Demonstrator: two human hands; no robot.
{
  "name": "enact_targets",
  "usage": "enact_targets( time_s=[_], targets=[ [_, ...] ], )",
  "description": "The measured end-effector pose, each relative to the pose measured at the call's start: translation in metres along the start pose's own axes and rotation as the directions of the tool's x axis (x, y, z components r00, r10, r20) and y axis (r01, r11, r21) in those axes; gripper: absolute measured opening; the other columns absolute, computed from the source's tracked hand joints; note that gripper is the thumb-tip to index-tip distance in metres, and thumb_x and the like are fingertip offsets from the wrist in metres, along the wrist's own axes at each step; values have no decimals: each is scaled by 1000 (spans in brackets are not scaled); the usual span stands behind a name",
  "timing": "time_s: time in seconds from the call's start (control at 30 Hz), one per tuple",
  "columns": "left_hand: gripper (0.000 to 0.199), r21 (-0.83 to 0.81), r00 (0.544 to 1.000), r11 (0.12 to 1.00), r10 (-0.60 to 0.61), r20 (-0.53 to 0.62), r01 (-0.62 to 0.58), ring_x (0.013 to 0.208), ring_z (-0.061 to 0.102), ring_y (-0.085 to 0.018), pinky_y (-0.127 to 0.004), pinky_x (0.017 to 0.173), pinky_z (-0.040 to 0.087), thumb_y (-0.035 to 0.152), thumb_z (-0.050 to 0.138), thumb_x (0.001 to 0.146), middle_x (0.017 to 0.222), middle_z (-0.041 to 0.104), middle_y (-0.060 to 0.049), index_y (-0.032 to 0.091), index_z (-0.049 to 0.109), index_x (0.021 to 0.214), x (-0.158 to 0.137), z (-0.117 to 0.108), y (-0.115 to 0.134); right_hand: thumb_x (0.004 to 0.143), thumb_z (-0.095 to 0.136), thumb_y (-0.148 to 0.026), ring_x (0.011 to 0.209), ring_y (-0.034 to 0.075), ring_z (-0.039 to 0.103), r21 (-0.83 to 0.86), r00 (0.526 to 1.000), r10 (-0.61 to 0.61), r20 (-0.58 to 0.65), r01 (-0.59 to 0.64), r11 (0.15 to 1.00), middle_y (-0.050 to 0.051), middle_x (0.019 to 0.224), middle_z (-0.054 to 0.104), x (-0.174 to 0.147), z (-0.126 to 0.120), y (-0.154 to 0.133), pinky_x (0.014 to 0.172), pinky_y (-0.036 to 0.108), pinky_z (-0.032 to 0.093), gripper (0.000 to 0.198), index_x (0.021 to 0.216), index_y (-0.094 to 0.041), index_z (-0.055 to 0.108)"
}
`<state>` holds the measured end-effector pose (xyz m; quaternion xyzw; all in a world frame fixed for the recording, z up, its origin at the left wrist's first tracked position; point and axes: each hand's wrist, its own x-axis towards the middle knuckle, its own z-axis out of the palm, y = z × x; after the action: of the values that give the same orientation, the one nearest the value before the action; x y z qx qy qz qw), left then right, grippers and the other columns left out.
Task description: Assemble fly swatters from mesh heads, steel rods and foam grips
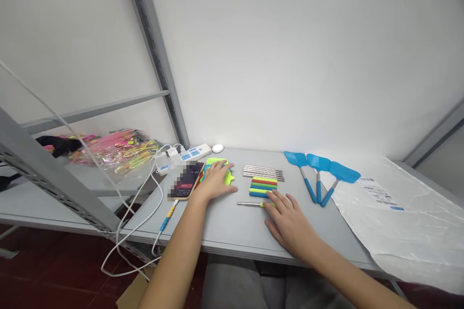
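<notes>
On the grey table (232, 236), I see the right hand (290, 224) lying flat, fingers loose, touching the yellow-handled rod (253, 204); long axis 3–9 o'clock, metal tip at 9. Left hand (217, 181) rests open on yellow-green swatter heads (229, 177), gripping nothing. At 1 o'clock: 3 blue swatters (319, 174). 1 phone (188, 181) at 10.

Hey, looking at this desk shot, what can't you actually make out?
Head view only:
- Phone screen: blurred over.
- Yellow-green mesh pieces: mostly under the left hand.
- Rod handle: under the right hand's fingers.
- Label on the plastic sheet: print too small.
</notes>
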<state>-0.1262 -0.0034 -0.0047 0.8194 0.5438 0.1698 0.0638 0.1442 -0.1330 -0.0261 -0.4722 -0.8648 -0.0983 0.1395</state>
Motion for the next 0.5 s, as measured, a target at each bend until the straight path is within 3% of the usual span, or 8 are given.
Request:
enact_targets(
  time_s=[0.13, 0.27, 0.5],
  targets=[
    [105, -5, 997, 997, -73, 11, 73, 144, 20, -39, -59, 112, 21, 64, 78, 57, 156, 30, -10, 32, 35, 147, -3, -2, -11, 98, 42, -27, 136, 30, 40, -35, 983, -181, 10, 181, 983, 13, 144, 51, 8, 2, 10, 110, 49, 30, 37, 131, -16, 55],
    [106, -17, 993, 994, -108, 39, 108, 143, 25, -38, -58, 113, 20, 63, 79, 54, 152, 39, -9, 32, 37, 146, -6, -4, -16, 98, 44, -31, 135, 30, 41, -14, 952, -305, -14, 305, 952, 12, 142, 53, 12, 4, 15, 110, 47, 32, 38, 131, -15, 56],
    [103, -31, 988, 989, -146, 43, 148, 140, 30, -39, -59, 113, 18, 62, 81, 52, 144, 49, -8, 34, 43, 143, -6, -5, -14, 98, 44, -33, 134, 29, 43, 20, 907, -420, -26, 421, 907, 11, 141, 55, 18, 4, 21, 109, 46, 31, 39, 132, -17, 55]
  ],
)
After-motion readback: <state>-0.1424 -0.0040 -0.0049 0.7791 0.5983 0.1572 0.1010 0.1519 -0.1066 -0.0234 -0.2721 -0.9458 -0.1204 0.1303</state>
